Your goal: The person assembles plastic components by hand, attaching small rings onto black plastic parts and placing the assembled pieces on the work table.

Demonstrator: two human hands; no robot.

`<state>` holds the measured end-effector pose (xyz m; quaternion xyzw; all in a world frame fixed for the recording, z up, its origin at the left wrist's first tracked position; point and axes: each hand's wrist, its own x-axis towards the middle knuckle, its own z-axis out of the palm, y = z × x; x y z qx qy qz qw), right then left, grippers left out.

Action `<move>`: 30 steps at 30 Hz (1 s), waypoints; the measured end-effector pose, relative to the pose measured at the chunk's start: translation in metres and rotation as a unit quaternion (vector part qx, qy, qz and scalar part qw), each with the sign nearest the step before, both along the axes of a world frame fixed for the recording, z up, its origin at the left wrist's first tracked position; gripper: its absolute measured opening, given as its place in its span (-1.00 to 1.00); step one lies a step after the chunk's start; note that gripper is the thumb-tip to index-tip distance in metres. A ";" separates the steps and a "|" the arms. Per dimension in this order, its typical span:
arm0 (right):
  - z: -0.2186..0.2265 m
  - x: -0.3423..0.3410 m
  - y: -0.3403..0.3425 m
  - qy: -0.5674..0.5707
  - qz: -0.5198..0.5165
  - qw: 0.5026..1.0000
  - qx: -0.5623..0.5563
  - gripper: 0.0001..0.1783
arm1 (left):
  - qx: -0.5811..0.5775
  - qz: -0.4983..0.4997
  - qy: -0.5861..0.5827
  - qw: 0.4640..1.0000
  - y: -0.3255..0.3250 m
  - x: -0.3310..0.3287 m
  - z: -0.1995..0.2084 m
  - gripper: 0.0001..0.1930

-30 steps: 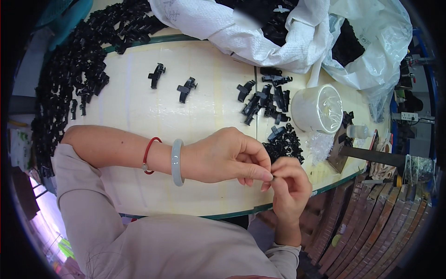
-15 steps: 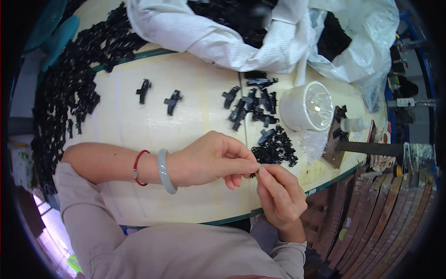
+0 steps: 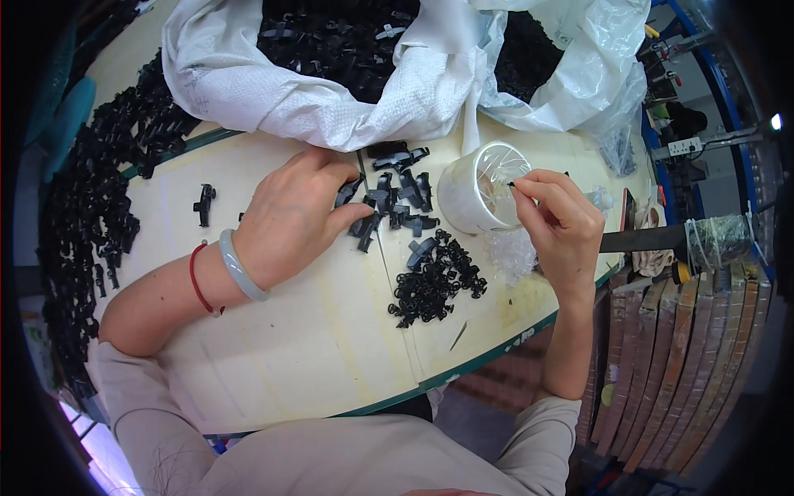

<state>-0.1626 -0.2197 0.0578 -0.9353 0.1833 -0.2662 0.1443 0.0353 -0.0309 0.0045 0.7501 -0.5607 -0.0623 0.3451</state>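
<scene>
My left hand [image 3: 294, 217] reaches over the table from the left, its thumb and forefinger closed about a black plastic clip-like part [image 3: 348, 192] at the left of a small group. Its other fingers are curled and partly hidden. Several more such black parts [image 3: 407, 192] lie just right of it. Over the rim of a white round tub [image 3: 463, 198] lined with clear film, my right hand [image 3: 562, 227] pinches a tiny dark piece [image 3: 511, 185] between thumb and forefinger. A heap of small black rings or clips [image 3: 438, 281] lies between the hands, nearer me.
White woven sack [image 3: 289, 107] full of black parts stands at the back, beside a clear plastic bag [image 3: 571, 91]. A large black heap [image 3: 91, 198] covers the left side. One loose part [image 3: 204, 205] lies left of my hand. A dark bar [image 3: 641, 240] juts in from the right.
My hands, fingertips together before, have parted. The left has gone back and left to the black parts, the right over to the white tub. The whole view has shifted.
</scene>
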 end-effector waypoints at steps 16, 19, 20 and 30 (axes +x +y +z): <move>0.003 -0.020 0.034 -0.135 0.034 0.932 0.333 -0.80 | 0.112 -0.030 0.349 0.930 0.002 0.013 0.025 -0.87; -0.008 -0.024 0.053 -0.181 0.049 0.905 0.382 -0.76 | 0.056 -0.130 0.521 0.842 0.009 0.005 0.024 -0.90; -0.010 -0.025 0.059 -0.193 0.056 0.897 0.393 -0.77 | 0.059 -0.125 0.518 0.844 0.011 0.001 0.024 -0.90; -0.023 -0.020 0.086 -0.218 0.091 0.861 0.451 -0.76 | 0.132 -0.066 0.768 0.623 0.012 -0.018 0.016 -0.84</move>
